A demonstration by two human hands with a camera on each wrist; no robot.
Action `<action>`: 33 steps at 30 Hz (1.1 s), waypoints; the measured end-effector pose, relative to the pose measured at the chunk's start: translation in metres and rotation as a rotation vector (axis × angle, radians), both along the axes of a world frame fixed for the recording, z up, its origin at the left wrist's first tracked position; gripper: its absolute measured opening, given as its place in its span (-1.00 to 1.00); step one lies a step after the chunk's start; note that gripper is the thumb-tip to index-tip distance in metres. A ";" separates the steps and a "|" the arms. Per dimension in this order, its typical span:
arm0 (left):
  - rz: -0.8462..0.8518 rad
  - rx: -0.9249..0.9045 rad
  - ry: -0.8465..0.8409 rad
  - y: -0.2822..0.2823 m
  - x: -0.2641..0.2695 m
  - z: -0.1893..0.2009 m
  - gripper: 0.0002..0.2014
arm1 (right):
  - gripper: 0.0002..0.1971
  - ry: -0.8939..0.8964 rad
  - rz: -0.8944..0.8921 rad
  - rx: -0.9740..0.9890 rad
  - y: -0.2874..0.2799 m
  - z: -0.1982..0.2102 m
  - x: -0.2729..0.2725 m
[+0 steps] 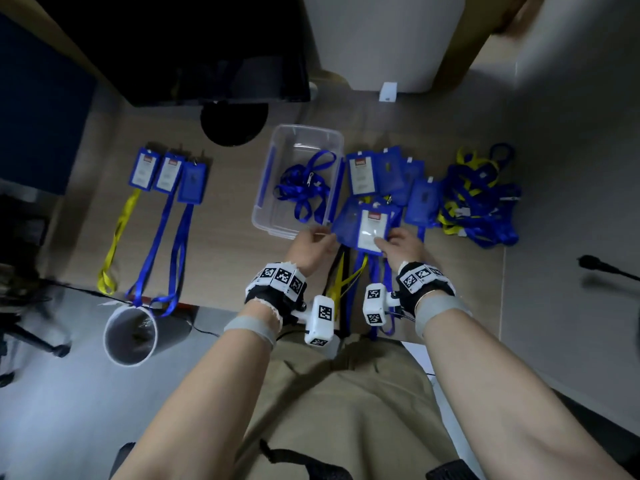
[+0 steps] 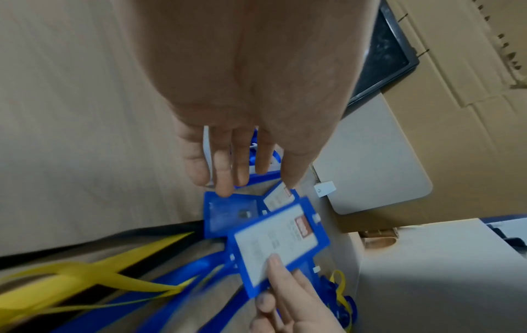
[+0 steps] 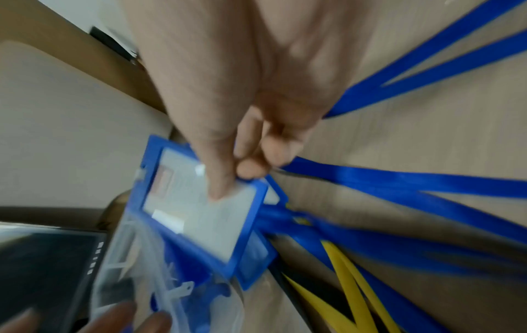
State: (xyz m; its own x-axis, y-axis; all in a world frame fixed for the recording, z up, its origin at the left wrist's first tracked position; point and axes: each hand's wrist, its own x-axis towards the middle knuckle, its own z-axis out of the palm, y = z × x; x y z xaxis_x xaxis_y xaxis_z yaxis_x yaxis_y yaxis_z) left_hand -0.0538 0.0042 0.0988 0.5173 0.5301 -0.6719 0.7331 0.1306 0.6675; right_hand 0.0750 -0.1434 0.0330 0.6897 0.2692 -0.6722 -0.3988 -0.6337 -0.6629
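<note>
- The right hand (image 1: 403, 242) pinches a blue badge holder (image 1: 372, 230) by its near right corner: the thumb (image 3: 219, 187) lies on the clear front over the white card, and the other fingers curl underneath
- The badge holder is lifted a little above the desk (image 1: 225, 237), just right of the clear box (image 1: 263, 216). Its long axis runs away from the person, with the red-logo end at the far side
- The left hand (image 1: 310, 244) holds nothing. Its fingers (image 2: 225, 180) are fairly straight and reach down at the held holder's left edge, toward an empty blue holder (image 2: 228, 214) lying under it. Whether the tips touch that one I cannot tell
- The left hand sits between the box and the held holder, so it is the nearer hand to the box. A move into the box would mean carrying the holder leftward past it, which I judge awkward unless the left hand takes over or clears away
- The clear box stands open, with only a coiled blue lanyard (image 1: 304, 188) inside
- More blue holders overlap on the desk behind the held one, and a tangled heap of blue and yellow lanyards (image 1: 481, 199) lies well to the right
- Three finished badges (image 1: 168, 174) lie in a row at the far left, straps trailing toward the person
- A paper cup (image 1: 131, 336) stands below the desk's near edge
</note>
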 end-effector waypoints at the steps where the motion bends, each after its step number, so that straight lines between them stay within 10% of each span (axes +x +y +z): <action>1: 0.011 0.002 -0.022 0.000 0.005 0.002 -0.42 | -0.79 0.054 0.019 0.098 0.002 0.007 0.001; 8: -0.053 -0.026 -0.188 0.016 0.020 0.026 -0.61 | -0.61 0.090 0.324 0.201 0.014 0.065 -0.006; 20: -0.064 -0.022 -0.338 0.096 -0.039 0.058 -0.58 | -0.54 0.320 0.066 0.347 0.101 0.103 -0.094; 33: -0.302 -0.034 -0.388 0.157 -0.103 0.063 -0.78 | -0.79 -0.211 -0.126 0.220 0.163 0.131 -0.115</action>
